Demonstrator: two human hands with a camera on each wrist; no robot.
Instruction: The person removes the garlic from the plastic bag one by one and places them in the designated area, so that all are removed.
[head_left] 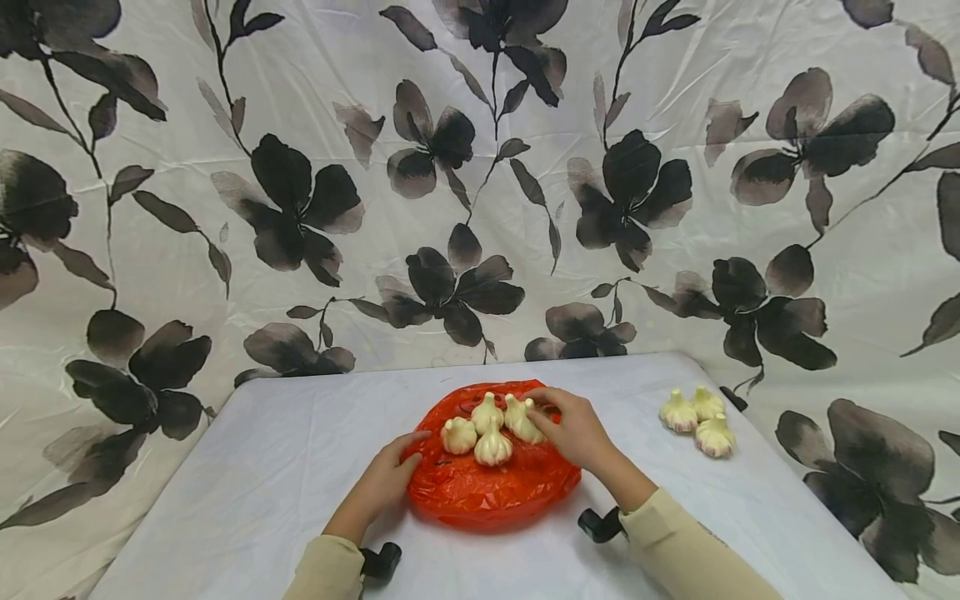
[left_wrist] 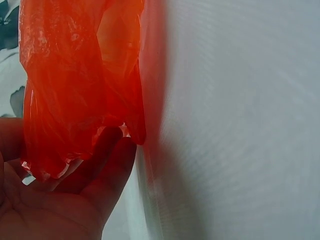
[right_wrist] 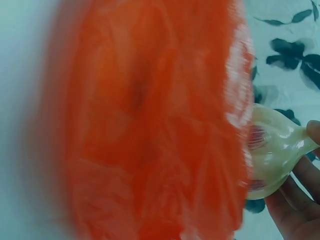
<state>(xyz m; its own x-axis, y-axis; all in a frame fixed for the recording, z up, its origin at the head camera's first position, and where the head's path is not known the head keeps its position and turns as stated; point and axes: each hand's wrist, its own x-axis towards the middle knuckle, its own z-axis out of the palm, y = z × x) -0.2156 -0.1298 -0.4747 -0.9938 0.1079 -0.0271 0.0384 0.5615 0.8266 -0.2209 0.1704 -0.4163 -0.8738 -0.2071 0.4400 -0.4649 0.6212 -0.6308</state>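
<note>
A puffed-up red plastic bag point(head_left: 487, 500) lies on the table. Several pale garlic bulbs point(head_left: 492, 447) sit close together on top of it. My left hand point(head_left: 384, 477) holds the bag's left edge; in the left wrist view, its fingers point(left_wrist: 112, 172) curl under the thin plastic point(left_wrist: 65, 100). At the bag's right side, my right hand point(head_left: 576, 429) pinches a garlic bulb point(head_left: 529, 428) by its stem. The right wrist view shows that bulb point(right_wrist: 274, 152), purple-streaked, beside the red plastic point(right_wrist: 155, 125), with thumb and fingers around its neck.
Three more garlic bulbs point(head_left: 716, 437) stand grouped on the white-covered table point(head_left: 637, 383) at the right. Behind the table hangs a white cloth point(head_left: 525, 208) with dark flowers. Black wrist mounts point(head_left: 600, 525) stick out near both sleeves.
</note>
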